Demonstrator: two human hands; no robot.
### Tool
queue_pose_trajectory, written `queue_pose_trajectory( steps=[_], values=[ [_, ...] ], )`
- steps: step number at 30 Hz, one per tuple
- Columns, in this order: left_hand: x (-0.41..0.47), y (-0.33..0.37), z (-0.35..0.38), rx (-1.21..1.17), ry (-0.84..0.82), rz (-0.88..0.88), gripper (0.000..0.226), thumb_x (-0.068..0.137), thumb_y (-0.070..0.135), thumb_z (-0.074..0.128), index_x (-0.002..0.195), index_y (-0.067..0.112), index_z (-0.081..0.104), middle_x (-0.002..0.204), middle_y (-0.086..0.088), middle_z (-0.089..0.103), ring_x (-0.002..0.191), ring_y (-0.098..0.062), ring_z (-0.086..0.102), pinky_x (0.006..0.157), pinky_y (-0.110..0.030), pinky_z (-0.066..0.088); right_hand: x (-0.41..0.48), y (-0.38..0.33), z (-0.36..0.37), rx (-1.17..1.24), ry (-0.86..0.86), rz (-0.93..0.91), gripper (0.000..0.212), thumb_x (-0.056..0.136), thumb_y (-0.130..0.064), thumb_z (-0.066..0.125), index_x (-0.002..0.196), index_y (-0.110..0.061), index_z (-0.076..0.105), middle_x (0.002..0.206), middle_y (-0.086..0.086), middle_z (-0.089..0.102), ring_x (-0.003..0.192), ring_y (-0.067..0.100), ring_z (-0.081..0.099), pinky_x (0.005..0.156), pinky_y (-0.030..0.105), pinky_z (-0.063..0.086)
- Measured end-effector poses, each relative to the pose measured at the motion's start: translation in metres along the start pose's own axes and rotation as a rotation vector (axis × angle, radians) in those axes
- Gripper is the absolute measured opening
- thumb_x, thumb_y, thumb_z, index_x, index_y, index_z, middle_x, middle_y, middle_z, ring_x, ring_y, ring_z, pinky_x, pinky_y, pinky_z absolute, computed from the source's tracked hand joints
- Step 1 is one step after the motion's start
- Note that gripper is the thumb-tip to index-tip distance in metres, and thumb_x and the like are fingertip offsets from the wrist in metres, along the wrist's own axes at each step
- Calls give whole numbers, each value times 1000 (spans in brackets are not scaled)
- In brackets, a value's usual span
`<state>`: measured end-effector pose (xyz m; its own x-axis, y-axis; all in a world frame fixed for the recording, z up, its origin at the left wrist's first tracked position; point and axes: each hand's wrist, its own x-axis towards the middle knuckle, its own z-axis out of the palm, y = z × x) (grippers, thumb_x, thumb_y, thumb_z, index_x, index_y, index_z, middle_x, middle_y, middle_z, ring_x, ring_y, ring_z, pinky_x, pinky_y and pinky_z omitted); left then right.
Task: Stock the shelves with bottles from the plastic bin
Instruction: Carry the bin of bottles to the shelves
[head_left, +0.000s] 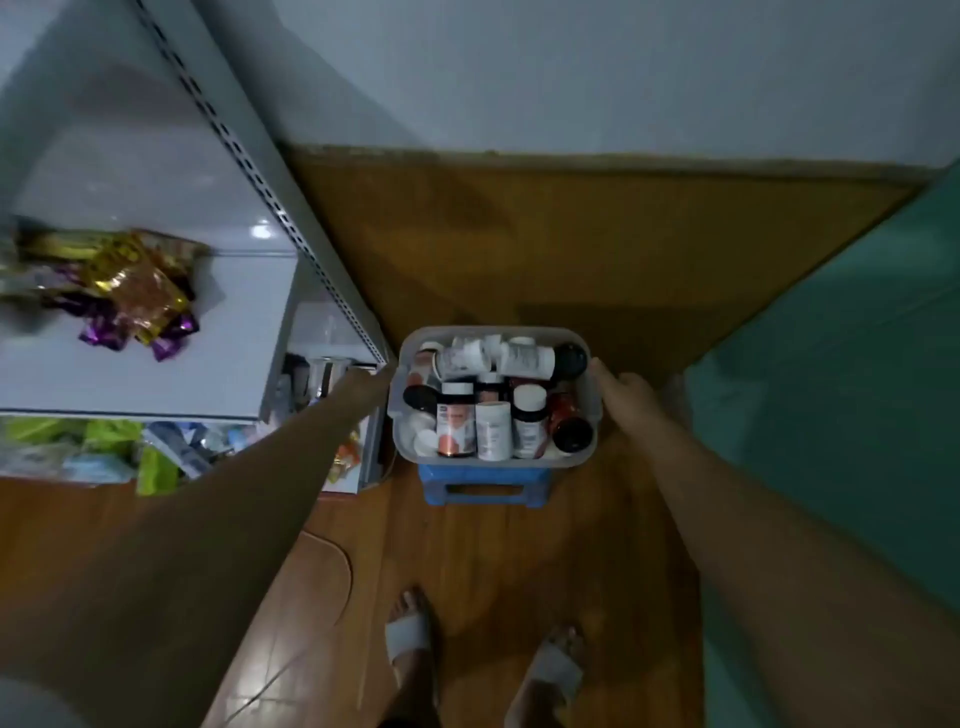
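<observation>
A clear plastic bin (592, 439) sits on a low blue stool (485, 488) on the wooden floor. It is filled with several bottles (491, 400), some white, some dark with white or black caps, standing and lying. My left hand (371, 379) is at the bin's left rim and my right hand (621, 397) grips its right rim. The left fingers are mostly hidden behind the bin's edge. A white metal shelf unit (156, 338) stands to the left of the bin.
Shiny gold and purple packets (130, 291) lie on the upper shelf. Green and blue packs (104, 452) fill the shelf below. A green surface (857, 389) runs along the right. My feet in white slippers (410, 636) stand behind the stool. A grey wall is ahead.
</observation>
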<state>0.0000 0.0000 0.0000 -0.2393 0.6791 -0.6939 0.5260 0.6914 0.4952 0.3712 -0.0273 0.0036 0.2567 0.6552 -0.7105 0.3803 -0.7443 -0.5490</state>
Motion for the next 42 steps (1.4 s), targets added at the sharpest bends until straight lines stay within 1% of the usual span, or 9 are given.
queue_pose_trajectory(
  steps=[3, 7, 13, 21, 24, 29, 34, 38, 42],
  values=[
    [10, -13, 20, -241, -37, -129, 82, 97, 72, 55, 145, 5, 56, 138, -15, 62, 124, -37, 60, 95, -45, 49, 10, 0, 11, 63, -14, 52, 93, 96, -80, 36, 149, -6, 52, 149, 16, 57, 132, 36, 56, 102, 40, 44],
    [7, -12, 42, -548, -40, -124, 44, 108, 45, 56, 124, 5, 64, 116, -9, 69, 93, -23, 64, 87, -39, 47, 20, 2, 22, 228, 23, 84, 83, 101, -73, 36, 147, -5, 53, 143, 14, 60, 130, 35, 58, 103, 41, 46],
    [23, -2, 26, -757, -42, -135, 31, 107, 31, 59, 114, 2, 68, 103, -16, 71, 81, -25, 68, 65, -32, 57, 140, 78, 22, 417, 105, 133, 135, 28, -113, 49, 128, -24, 68, 120, 7, 74, 106, 33, 70, 97, 55, 55],
    [-10, 8, -7, -809, -82, -101, 53, 101, 48, 65, 128, 2, 69, 117, -18, 76, 102, -31, 72, 78, -42, 58, -6, -2, 4, 538, 102, 58, 54, 101, -65, 50, 105, -15, 69, 103, 12, 74, 94, 27, 70, 91, 44, 57],
    [-41, 9, -25, -809, -91, -38, 53, 103, 52, 59, 121, 4, 72, 117, -19, 76, 105, -31, 71, 86, -42, 58, -42, -16, -13, 512, 112, -6, 59, 105, -61, 46, 105, -8, 73, 90, 10, 71, 80, 24, 64, 76, 40, 51],
    [-115, 15, -66, -836, -56, 55, 52, 103, 53, 57, 116, 6, 76, 112, -14, 78, 97, -25, 69, 76, -35, 51, -118, -40, -40, 490, 177, -113, 44, 104, -56, 51, 98, -20, 74, 99, 11, 78, 93, 27, 73, 89, 47, 57],
    [-203, -2, -112, -912, 52, 146, 55, 104, 48, 58, 120, -1, 74, 109, -22, 74, 93, -33, 67, 84, -41, 50, -196, -67, -54, 624, 113, -250, 27, 104, -41, 59, 107, -17, 70, 105, 9, 74, 89, 20, 69, 75, 34, 54],
    [-282, -38, -131, -1009, 72, 143, 54, 106, 49, 52, 109, 1, 76, 87, -15, 76, 68, -21, 72, 69, -33, 54, -252, -87, -54, 710, -2, -301, 24, 103, -36, 63, 108, -14, 73, 88, 3, 74, 72, 14, 66, 65, 29, 52],
    [-340, -97, -147, -1107, 190, 105, 60, 104, 51, 56, 118, -6, 69, 109, -28, 68, 85, -28, 71, 78, -37, 55, -297, -99, -27, 736, -169, -260, 25, 95, -35, 70, 109, -16, 78, 106, 10, 80, 95, 23, 76, 85, 41, 61]
  ],
)
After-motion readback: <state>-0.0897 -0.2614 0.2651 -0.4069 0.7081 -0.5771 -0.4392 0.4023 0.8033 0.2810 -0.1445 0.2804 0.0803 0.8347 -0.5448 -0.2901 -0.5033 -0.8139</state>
